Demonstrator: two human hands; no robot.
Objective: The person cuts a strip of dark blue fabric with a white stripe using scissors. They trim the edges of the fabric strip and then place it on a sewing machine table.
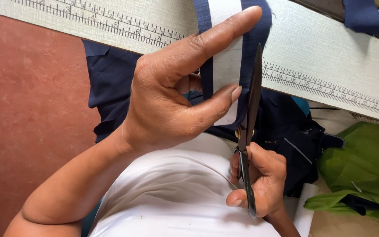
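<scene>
The fabric strip [227, 66] — white down the middle with navy edges — is held up over the worktable [330, 52], crossing its printed ruler edge. The left hand [176, 96] pinches the strip between thumb and forefinger. Along the strip's right edge run the scissors [250, 127], blades close together against the navy border, and the right hand [259, 180] is closed around their handles just below the strip. Navy cloth [110, 87] lies under the strip; green fabric [360, 171] sits to its lower right.
</scene>
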